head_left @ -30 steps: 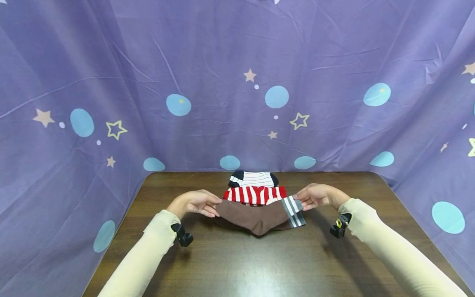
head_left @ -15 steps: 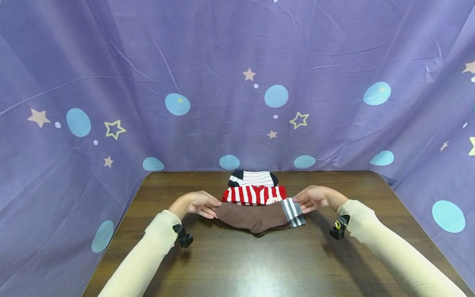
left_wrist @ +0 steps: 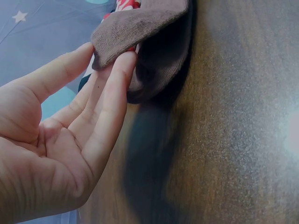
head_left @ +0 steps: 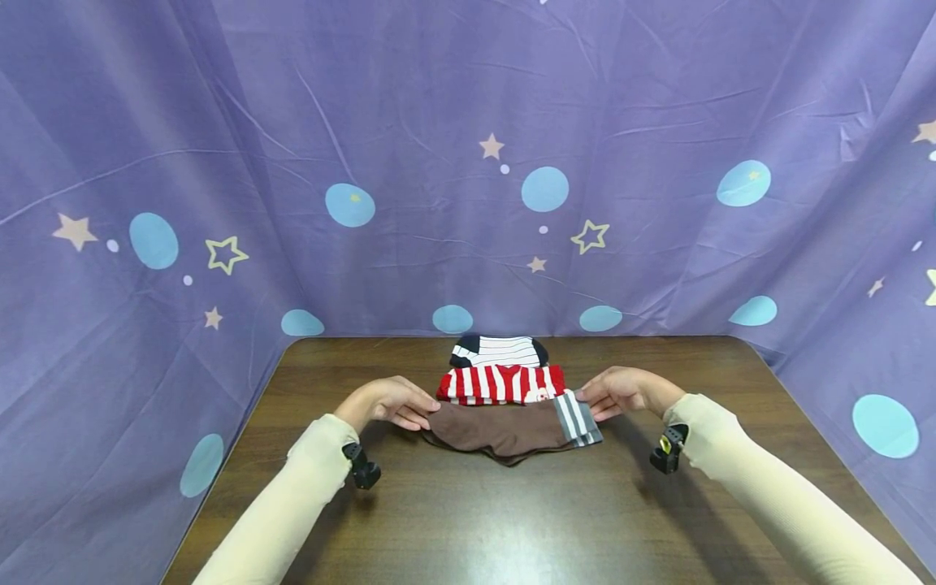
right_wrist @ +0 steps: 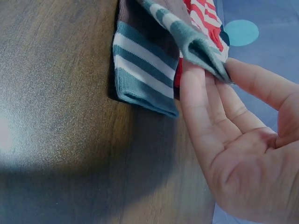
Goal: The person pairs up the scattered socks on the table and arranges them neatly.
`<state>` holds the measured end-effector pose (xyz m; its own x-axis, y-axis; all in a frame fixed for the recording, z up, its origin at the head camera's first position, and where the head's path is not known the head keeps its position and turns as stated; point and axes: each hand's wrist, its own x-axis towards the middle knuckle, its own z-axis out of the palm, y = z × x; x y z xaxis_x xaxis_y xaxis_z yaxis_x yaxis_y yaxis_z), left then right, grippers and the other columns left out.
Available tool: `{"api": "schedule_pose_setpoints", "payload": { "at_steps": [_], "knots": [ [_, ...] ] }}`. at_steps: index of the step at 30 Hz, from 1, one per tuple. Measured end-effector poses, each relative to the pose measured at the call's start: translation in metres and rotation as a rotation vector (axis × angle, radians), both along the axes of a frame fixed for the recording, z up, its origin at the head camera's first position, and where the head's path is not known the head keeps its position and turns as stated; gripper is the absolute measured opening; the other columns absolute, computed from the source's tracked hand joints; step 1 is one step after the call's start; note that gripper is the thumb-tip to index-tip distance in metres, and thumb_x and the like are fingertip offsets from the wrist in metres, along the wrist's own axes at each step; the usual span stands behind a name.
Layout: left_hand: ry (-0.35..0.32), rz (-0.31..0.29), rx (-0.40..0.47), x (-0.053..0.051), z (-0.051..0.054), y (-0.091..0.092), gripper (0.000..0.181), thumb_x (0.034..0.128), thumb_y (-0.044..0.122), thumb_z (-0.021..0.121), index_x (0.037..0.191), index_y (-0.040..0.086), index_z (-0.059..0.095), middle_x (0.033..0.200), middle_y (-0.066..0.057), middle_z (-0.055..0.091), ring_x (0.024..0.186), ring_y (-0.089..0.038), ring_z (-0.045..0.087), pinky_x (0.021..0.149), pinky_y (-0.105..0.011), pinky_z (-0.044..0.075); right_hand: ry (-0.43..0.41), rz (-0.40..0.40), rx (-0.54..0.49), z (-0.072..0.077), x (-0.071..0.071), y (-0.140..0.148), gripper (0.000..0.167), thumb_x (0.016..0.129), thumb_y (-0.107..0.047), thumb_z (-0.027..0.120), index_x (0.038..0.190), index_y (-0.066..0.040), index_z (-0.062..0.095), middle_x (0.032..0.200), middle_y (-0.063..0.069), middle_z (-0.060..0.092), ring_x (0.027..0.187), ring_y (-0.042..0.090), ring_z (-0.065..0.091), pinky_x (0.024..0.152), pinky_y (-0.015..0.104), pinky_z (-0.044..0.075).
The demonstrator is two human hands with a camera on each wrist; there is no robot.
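A brown sock (head_left: 483,426) with a grey, white-striped cuff is stretched sideways between my hands in the head view. My left hand (head_left: 391,401) pinches its toe end between thumb and fingers, and the toe is lifted in the left wrist view. At the other end, my right hand (head_left: 621,390) pinches the cuff (right_wrist: 198,49), raised off the layer below. Under it a second matching sock (right_wrist: 142,70) lies flat on the table, mostly covered in the head view.
Just behind are red-and-white striped socks (head_left: 504,382). Farther back, white socks (head_left: 506,352) with thin dark lines and dark ends lie near the far table edge. The wooden table (head_left: 409,520) meets a purple curtain (head_left: 453,268) at the back and sides.
The upper brown sock has flattened and settled over the lower one, its sagging middle less low. Its toe end has come slightly down. Both hands keep their hold and have barely moved.
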<state>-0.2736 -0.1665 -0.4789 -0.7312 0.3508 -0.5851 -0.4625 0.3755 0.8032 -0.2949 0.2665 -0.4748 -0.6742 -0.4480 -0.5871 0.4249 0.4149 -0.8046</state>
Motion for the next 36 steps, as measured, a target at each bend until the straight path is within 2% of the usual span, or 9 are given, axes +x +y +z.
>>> {"api": "schedule_pose_setpoints", "payload": {
  "at_steps": [10, 16, 25, 32, 36],
  "knots": [
    [0.035, -0.006, -0.057, 0.000, -0.002, 0.004, 0.017, 0.0944, 0.008, 0.069, 0.108, -0.002, 0.071, 0.079, -0.005, 0.070, 0.069, -0.013, 0.071, 0.065, -0.023, 0.061, 0.050, -0.057, 0.035, -0.001, 0.004, -0.003, 0.004, 0.094, -0.003, 0.065, 0.096, -0.004, 0.069, 0.073, -0.002, 0.069, 0.067, 0.009, 0.066, 0.069, 0.024, 0.061],
    [0.065, 0.005, -0.118, 0.002, 0.000, 0.007, 0.015, 0.0918, 0.006, 0.071, 0.104, -0.003, 0.073, 0.080, -0.008, 0.073, 0.065, -0.012, 0.070, 0.061, -0.021, 0.060, 0.103, -0.087, 0.078, -0.007, 0.007, -0.005, 0.003, 0.091, 0.000, 0.066, 0.093, -0.002, 0.069, 0.069, -0.001, 0.067, 0.063, 0.009, 0.065, 0.066, 0.024, 0.061],
    [0.109, 0.027, -0.151, 0.004, -0.004, 0.009, 0.014, 0.0899, 0.004, 0.072, 0.101, -0.004, 0.073, 0.073, -0.005, 0.073, 0.058, -0.009, 0.068, 0.056, -0.020, 0.058, 0.177, -0.120, 0.146, -0.011, 0.013, -0.009, 0.003, 0.090, 0.000, 0.069, 0.087, 0.002, 0.070, 0.065, 0.001, 0.064, 0.061, 0.012, 0.065, 0.064, 0.028, 0.061],
    [0.167, 0.078, -0.203, 0.008, -0.007, 0.012, 0.008, 0.0873, 0.004, 0.075, 0.092, -0.003, 0.075, 0.065, -0.001, 0.069, 0.054, -0.007, 0.066, 0.051, -0.017, 0.055, 0.232, -0.134, 0.196, -0.013, 0.017, -0.013, 0.005, 0.089, -0.001, 0.070, 0.087, 0.004, 0.069, 0.064, 0.002, 0.065, 0.061, 0.012, 0.065, 0.064, 0.030, 0.061],
    [0.213, 0.098, -0.236, 0.011, -0.006, 0.014, 0.005, 0.0844, 0.001, 0.077, 0.087, -0.003, 0.075, 0.063, 0.000, 0.067, 0.053, -0.007, 0.065, 0.048, -0.017, 0.053, 0.274, -0.150, 0.237, -0.014, 0.018, -0.015, 0.007, 0.088, -0.001, 0.072, 0.085, 0.004, 0.070, 0.064, 0.002, 0.066, 0.060, 0.013, 0.066, 0.062, 0.031, 0.062]
  ]
}}
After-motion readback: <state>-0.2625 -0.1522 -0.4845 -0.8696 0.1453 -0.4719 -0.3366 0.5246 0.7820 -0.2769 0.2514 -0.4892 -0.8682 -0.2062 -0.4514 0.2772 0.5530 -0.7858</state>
